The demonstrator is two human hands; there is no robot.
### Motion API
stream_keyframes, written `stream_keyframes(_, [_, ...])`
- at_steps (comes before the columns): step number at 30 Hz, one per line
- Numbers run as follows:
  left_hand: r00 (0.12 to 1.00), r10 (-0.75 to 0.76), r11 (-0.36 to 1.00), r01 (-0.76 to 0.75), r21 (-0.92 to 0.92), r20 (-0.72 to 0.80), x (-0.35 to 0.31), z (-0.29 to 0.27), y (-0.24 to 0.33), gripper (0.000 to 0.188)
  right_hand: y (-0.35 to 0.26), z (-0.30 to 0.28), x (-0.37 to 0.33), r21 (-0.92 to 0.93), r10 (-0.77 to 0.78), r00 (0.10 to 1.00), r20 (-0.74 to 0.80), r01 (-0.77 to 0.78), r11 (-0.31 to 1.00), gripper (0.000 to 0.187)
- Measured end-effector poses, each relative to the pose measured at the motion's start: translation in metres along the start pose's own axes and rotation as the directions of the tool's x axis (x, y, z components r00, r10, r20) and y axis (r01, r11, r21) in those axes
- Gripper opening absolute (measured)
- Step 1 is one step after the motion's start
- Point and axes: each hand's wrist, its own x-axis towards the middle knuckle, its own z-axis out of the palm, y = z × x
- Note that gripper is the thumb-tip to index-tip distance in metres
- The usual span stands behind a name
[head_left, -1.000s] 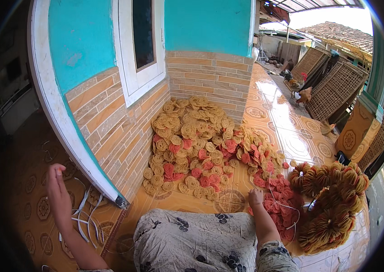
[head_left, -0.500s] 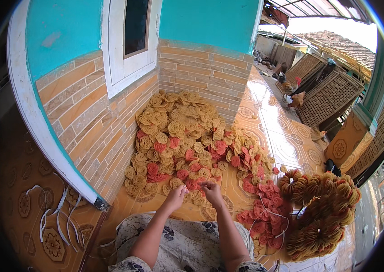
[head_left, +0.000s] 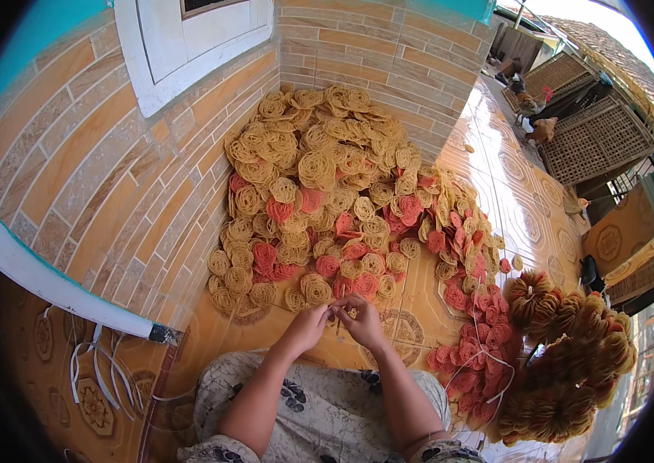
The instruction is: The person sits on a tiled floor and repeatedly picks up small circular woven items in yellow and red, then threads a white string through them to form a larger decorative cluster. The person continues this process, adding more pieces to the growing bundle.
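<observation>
My left hand (head_left: 306, 330) and my right hand (head_left: 362, 321) meet above my lap, fingertips pinched together. Whatever they hold is too small to make out. Just beyond them spreads a big heap of round, lacy, coiled discs (head_left: 315, 166), mostly yellow-tan. Pink discs (head_left: 263, 257) are mixed in, and the nearest ones lie right past my fingertips. To the right of my right hand lies a cluster of pink discs (head_left: 481, 347) with a pale string (head_left: 483, 353) looped over it. Beside that sit bundles of tan and reddish discs (head_left: 558, 405), packed tightly in ring shapes.
A brick-tiled wall (head_left: 103, 154) with a white door (head_left: 199, 46) bounds the left and back. White strips (head_left: 99, 363) hang at the lower left. Patterned tiles (head_left: 419, 309) cover the floor. Chickens (head_left: 543, 129) stand by woven panels (head_left: 601, 139) at the far right.
My hands, slightly apart before, have come together at the fingertips. The view has tilted downward, so more of the lower wall and my lap shows. The heap looks unchanged.
</observation>
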Motion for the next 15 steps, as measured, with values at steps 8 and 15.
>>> stream_keyframes(8, [0.923, -0.279, 0.666, 0.385, -0.639, 0.265, 0.002, -0.006, -0.001, 0.024, 0.008, -0.004, 0.002, 0.056, -0.027, 0.999, -0.023, 0.029, 0.998, 0.012])
stream_keyframes(15, [0.926, -0.3, 0.693, 0.378, -0.614, 0.23, 0.001, -0.007, 0.007, 0.015, 0.008, -0.002, 0.001, 0.096, 0.011, 1.0, -0.026, -0.008, 0.995, 0.012])
